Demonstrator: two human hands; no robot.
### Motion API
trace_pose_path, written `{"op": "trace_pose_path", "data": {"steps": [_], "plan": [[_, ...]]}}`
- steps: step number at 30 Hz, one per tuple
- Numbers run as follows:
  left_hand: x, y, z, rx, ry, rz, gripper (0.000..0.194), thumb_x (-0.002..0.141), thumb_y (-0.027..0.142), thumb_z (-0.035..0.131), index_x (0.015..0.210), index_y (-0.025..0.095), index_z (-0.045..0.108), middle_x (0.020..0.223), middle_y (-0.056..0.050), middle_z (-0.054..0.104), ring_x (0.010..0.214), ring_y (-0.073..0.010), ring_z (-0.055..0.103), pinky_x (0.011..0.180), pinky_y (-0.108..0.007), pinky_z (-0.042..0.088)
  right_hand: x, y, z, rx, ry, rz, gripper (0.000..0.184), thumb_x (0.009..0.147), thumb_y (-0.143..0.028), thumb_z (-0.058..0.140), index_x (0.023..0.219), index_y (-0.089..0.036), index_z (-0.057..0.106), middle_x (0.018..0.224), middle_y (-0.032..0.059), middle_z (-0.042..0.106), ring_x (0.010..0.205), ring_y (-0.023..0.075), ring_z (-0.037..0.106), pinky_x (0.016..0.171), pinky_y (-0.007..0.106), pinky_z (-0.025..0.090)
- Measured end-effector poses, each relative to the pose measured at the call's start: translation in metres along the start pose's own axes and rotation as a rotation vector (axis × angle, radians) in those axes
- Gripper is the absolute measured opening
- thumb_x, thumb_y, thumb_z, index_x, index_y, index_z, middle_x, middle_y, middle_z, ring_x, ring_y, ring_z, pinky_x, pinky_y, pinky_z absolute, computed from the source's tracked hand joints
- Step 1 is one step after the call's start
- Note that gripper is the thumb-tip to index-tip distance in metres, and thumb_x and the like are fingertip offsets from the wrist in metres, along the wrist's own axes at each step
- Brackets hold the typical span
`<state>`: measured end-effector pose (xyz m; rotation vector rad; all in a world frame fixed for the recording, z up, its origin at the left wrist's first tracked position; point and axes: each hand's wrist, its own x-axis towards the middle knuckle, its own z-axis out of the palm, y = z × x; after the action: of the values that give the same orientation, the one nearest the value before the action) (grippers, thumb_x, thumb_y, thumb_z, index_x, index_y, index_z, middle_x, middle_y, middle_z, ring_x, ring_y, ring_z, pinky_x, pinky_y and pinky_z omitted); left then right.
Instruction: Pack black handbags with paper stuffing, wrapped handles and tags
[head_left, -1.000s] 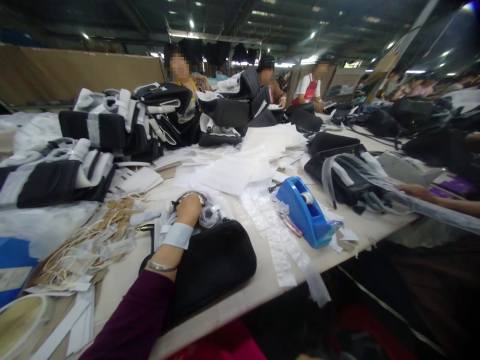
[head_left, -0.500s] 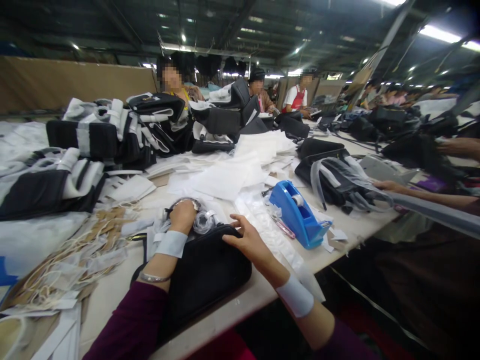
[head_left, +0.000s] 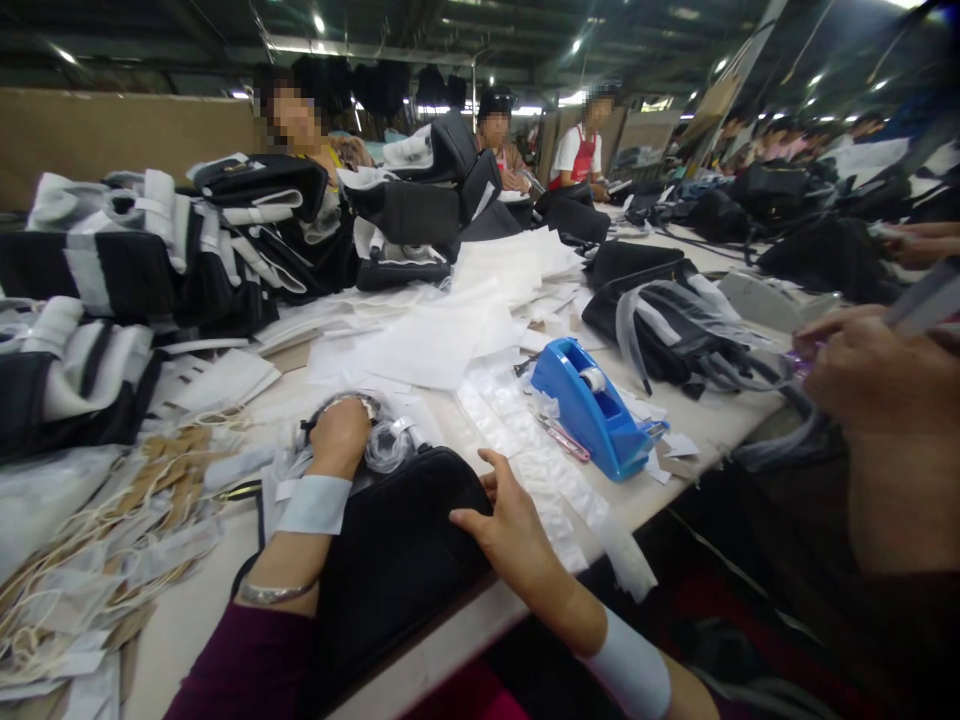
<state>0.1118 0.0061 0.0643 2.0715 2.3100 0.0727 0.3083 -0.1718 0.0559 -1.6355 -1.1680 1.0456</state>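
Observation:
A black bag [head_left: 405, 550] lies near the table's front edge, tilted toward me. My right hand [head_left: 517, 520] grips its upper right corner, thumb on the near face and the other fingers going behind the edge. Over the bag's far left side reaches my left hand [head_left: 341, 435], bent down at a bundle wrapped in clear plastic. Its fingers are hidden, so I cannot tell what they hold. Beside that hand sits a coil of clear plastic wrap [head_left: 390, 445]. Both my wrists carry pale bands.
A blue tape dispenser [head_left: 592, 410] stands to the right, by a pink cutter [head_left: 562, 438]. White sheets [head_left: 442, 340] lie beyond. Stacked black bags [head_left: 120, 270] fill the back left; loose tags and cords [head_left: 127, 540] lie left. A co-worker's hands [head_left: 862, 370] are at the right.
My right hand has shifted from spread over the bag's top edge to holding its corner. The view has turned slightly. The co-worker's hands at the right have come up and closer.

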Motion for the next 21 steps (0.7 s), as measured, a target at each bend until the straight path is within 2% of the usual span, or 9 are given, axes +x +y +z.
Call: {"op": "trace_pose_path", "data": {"steps": [4, 8, 11, 13, 15, 21], "plan": [[0.0, 0.001, -0.001, 0.021, -0.009, -0.003, 0.032, 0.089, 0.022, 0.039, 0.094, 0.012, 0.069, 0.104, -0.021, 0.071, 0.097, -0.0324, 0.067, 0.076, -0.037, 0.051, -0.006, -0.007, 0.001, -0.03, 0.05, 0.003, 0.067, 0.071, -0.02, 0.068, 0.134, -0.021, 0.045, 0.089, 0.0017, 0.06, 0.086, 0.0232, 0.058, 0.084, 0.038, 0.045], [0.002, 0.001, -0.001, 0.038, -0.027, 0.003, 0.035, 0.089, 0.026, 0.038, 0.096, 0.012, 0.069, 0.105, -0.021, 0.07, 0.097, -0.0344, 0.066, 0.076, -0.039, 0.051, -0.01, -0.002, 0.007, 0.044, 0.085, -0.024, 0.058, 0.078, -0.02, 0.06, 0.133, -0.024, 0.045, 0.089, 0.0015, 0.062, 0.086, 0.0218, 0.06, 0.082, 0.036, 0.047], [0.004, 0.001, -0.001, 0.052, -0.04, 0.025, 0.037, 0.09, 0.027, 0.036, 0.098, 0.012, 0.069, 0.106, -0.022, 0.069, 0.099, -0.0362, 0.066, 0.077, -0.04, 0.05, -0.011, 0.004, 0.014, 0.074, 0.104, -0.048, 0.059, 0.081, -0.02, 0.056, 0.137, -0.023, 0.042, 0.103, 0.0057, 0.064, 0.097, 0.0241, 0.06, 0.09, 0.04, 0.046], [0.004, 0.0, -0.002, 0.064, -0.051, 0.034, 0.039, 0.09, 0.027, 0.035, 0.098, 0.012, 0.069, 0.107, -0.022, 0.069, 0.099, -0.0369, 0.066, 0.077, -0.041, 0.05, -0.012, 0.006, 0.018, 0.068, 0.119, -0.067, 0.062, 0.083, -0.02, 0.054, 0.142, -0.023, 0.037, 0.12, 0.0096, 0.06, 0.108, 0.0264, 0.057, 0.098, 0.045, 0.042], [0.005, 0.001, -0.003, 0.077, -0.061, 0.038, 0.039, 0.09, 0.028, 0.035, 0.098, 0.011, 0.069, 0.107, -0.022, 0.069, 0.1, -0.0371, 0.065, 0.077, -0.041, 0.05, -0.014, 0.007, 0.02, 0.068, 0.138, -0.081, 0.063, 0.084, -0.021, 0.052, 0.145, -0.022, 0.034, 0.129, 0.0117, 0.055, 0.112, 0.0276, 0.055, 0.1, 0.048, 0.041], [0.006, 0.002, -0.003, 0.111, -0.079, 0.031, 0.038, 0.091, 0.029, 0.035, 0.099, 0.012, 0.068, 0.107, -0.021, 0.069, 0.099, -0.0356, 0.066, 0.077, -0.04, 0.05, -0.012, 0.011, 0.022, 0.126, 0.138, -0.092, 0.055, 0.087, -0.021, 0.052, 0.141, -0.024, 0.039, 0.108, 0.0074, 0.064, 0.1, 0.0246, 0.06, 0.093, 0.042, 0.048]]}}
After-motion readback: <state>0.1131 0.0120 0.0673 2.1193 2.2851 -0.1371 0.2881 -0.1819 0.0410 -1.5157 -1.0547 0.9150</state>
